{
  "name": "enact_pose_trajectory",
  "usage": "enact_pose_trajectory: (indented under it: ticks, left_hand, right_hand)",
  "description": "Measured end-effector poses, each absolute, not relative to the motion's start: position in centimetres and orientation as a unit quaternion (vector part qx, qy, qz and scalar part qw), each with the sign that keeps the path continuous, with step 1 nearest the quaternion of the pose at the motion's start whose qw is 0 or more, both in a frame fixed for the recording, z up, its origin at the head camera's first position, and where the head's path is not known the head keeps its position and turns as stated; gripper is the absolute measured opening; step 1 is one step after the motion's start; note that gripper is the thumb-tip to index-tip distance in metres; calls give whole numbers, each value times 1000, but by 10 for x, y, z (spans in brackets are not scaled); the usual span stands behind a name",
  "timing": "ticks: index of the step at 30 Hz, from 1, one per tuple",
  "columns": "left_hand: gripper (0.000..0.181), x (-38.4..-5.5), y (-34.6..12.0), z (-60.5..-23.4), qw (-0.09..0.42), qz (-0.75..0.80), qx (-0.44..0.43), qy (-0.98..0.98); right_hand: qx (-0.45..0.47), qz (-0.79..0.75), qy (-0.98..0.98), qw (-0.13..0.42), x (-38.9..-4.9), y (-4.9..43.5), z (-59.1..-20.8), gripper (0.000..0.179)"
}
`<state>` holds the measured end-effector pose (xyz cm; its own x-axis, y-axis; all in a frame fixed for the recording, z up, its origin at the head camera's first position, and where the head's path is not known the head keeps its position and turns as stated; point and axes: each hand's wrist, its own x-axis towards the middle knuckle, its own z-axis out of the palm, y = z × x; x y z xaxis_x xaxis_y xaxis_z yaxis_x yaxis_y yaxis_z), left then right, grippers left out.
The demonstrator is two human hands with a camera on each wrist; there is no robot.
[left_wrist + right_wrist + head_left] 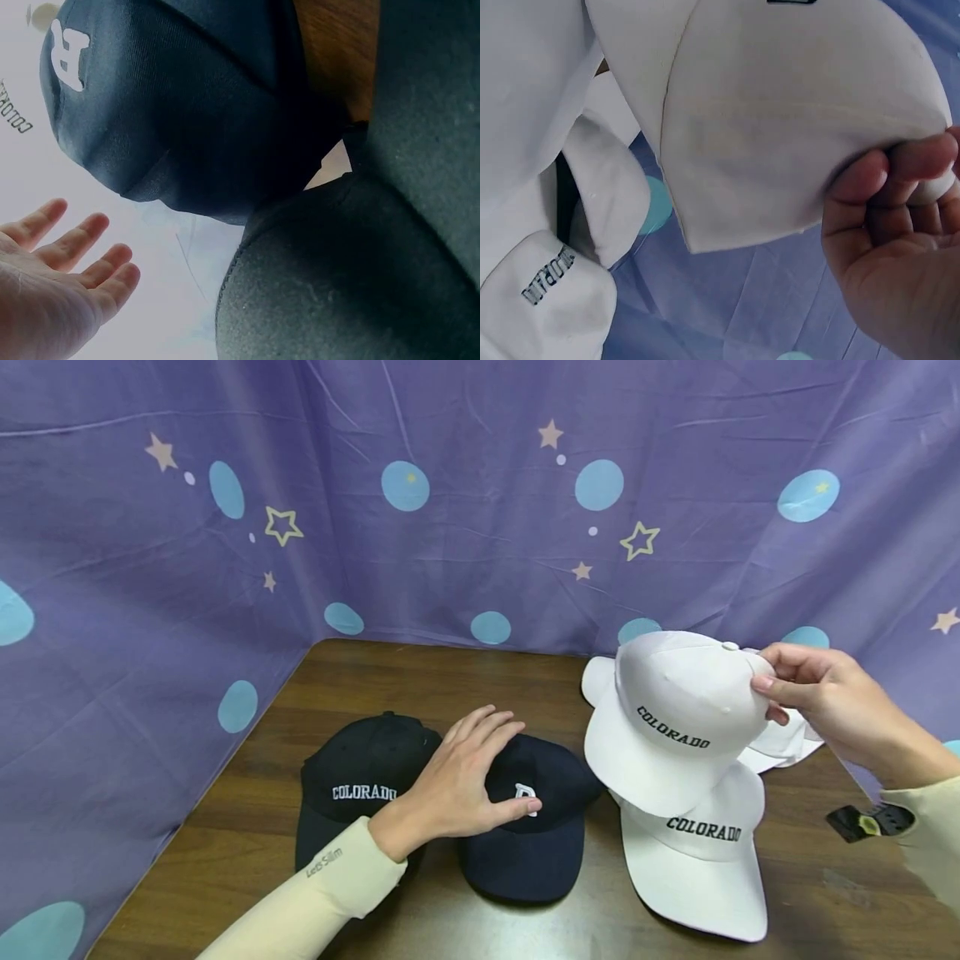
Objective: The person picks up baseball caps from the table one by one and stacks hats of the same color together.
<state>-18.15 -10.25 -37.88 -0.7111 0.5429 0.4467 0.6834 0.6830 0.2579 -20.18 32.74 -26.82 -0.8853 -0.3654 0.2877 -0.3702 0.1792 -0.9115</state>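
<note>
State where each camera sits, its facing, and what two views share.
On head: facing forward, down at wooden table; left grip, right grip, cream sleeves show.
On left wrist: facing navy cap and black COLORADO cap; left grip shows.
On right wrist: facing held white COLORADO cap; right grip shows.
Head and left wrist share navy cap.

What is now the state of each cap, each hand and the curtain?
Upper white COLORADO cap: tilted, pinched at its crown
Right hand: gripping that cap
Lower white COLORADO cap: crown up, partly hidden
White caps behind: mostly hidden
Navy lettered cap: crown up, not held
Black COLORADO cap: crown up, not held
Left hand: outstretched, holding nothing
Curtain: hanging, creased
</note>
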Motion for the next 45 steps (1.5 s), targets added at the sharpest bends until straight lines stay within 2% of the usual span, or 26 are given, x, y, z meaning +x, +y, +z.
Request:
enact_pose_trajectory:
  ticks: [8, 18, 22, 30, 32, 38, 40, 45]
  left_hand:
    - [91, -182, -102, -379, 175, -203, -338, -902]
    - [91, -182, -102, -379, 170, -204, -337, -903]
    - [92, -183, -102, -380, 169, -203, -338, -903]
    - [92, -183, -100, -381, 164, -203, -339, -904]
    - [92, -183, -100, -381, 162, -202, -339, -904]
    - [92, -182, -100, -382, 161, -204, -336, -905]
    - [92, -182, -100, -383, 161, -205, -335, -906]
    - [92, -182, -99, -385, 159, -209, -335, -905]
  right_hand:
    - [276, 599, -748, -68, -206, 351, -270, 24]
    - [324, 502, -784, -170, -205, 367, -274, 27]
    - [351, 486, -773, -207, -206, 373, -282, 28]
    - [332, 506, -758, -245, -205, 383, -315, 26]
    - [346, 497, -758, -242, -205, 384, -324, 24]
    - [312, 412, -845, -137, -204, 381, -347, 18]
    - [294, 397, -862, -108, -205, 379, -354, 19]
    - [251, 384, -885, -74, -203, 374, -365, 29]
